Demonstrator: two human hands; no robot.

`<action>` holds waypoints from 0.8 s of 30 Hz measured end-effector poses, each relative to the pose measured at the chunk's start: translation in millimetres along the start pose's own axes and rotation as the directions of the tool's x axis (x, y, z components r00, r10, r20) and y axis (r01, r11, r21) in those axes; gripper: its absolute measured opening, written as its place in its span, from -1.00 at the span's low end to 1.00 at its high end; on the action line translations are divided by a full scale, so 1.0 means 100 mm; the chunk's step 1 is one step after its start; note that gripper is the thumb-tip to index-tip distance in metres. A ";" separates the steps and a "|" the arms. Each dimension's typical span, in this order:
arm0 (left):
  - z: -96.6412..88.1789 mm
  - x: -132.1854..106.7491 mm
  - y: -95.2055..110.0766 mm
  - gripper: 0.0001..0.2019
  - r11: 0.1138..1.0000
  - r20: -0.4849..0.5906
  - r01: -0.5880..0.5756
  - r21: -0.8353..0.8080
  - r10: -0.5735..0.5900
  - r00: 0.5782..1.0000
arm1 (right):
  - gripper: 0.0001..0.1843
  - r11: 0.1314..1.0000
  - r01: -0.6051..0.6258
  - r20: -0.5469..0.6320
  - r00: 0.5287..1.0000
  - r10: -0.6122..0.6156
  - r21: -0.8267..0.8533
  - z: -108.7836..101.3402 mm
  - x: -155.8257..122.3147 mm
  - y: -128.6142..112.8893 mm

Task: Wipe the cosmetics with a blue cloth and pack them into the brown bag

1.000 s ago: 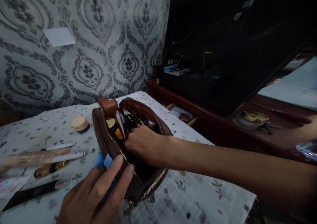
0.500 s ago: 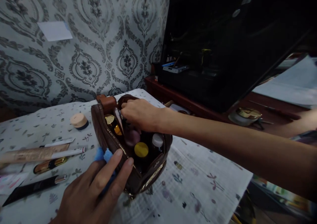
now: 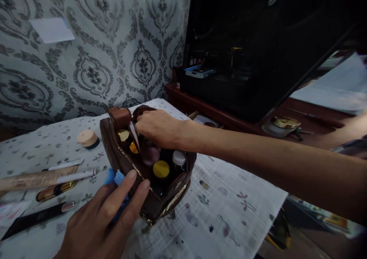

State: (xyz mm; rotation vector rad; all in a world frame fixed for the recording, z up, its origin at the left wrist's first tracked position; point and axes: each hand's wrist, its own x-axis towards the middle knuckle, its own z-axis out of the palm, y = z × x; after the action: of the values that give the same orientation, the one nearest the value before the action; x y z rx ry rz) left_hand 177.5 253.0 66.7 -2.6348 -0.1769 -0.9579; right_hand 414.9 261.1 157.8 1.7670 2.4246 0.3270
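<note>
A brown leather pouch (image 3: 114,144) stands unzipped on the table, packed with small bottles and tubes, among them a yellow-capped bottle (image 3: 161,169) and a white-capped bottle (image 3: 179,157). My right hand (image 3: 157,128) reaches into the pouch's far end with fingers curled down among the items; what they grip is hidden. My left hand (image 3: 106,217) rests at the pouch's near side, fingertips on the zipper edge, pressing a blue cloth (image 3: 110,177) beneath it.
Left of the pouch lie a round beige jar (image 3: 87,138), a long tan tube (image 3: 40,178), a gold-black lipstick (image 3: 54,190) and a black tube (image 3: 34,219) on the floral tablecloth (image 3: 223,209). A dark wooden cabinet (image 3: 258,117) and black box stand to the right.
My right hand has lifted from deep in the pouch's middle to its far end, uncovering the yellow and white caps. The left hand has kept its place.
</note>
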 end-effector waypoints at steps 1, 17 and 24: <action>0.00 0.00 0.00 -0.38 1.000 -0.002 0.007 -0.004 -0.007 1.000 | -0.81 1.000 0.024 -0.014 1.000 -0.024 0.002 0.01 -0.01 -0.03; -0.03 0.04 0.02 -0.38 1.000 0.014 -0.002 -0.005 0.002 1.000 | -0.85 0.981 0.160 -0.013 0.987 -0.159 0.110 -0.10 -0.14 -0.07; -0.02 0.04 0.05 -0.43 0.999 -0.021 0.033 -0.010 -0.034 0.999 | -0.75 0.935 0.076 -0.412 0.908 0.078 0.346 -0.08 -0.74 -0.11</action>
State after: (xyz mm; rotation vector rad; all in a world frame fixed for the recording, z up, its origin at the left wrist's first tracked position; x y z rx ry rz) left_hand 180.5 247.7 69.9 -2.6370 -0.2126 -1.0001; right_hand 426.1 187.2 160.8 2.0160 2.9430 0.3122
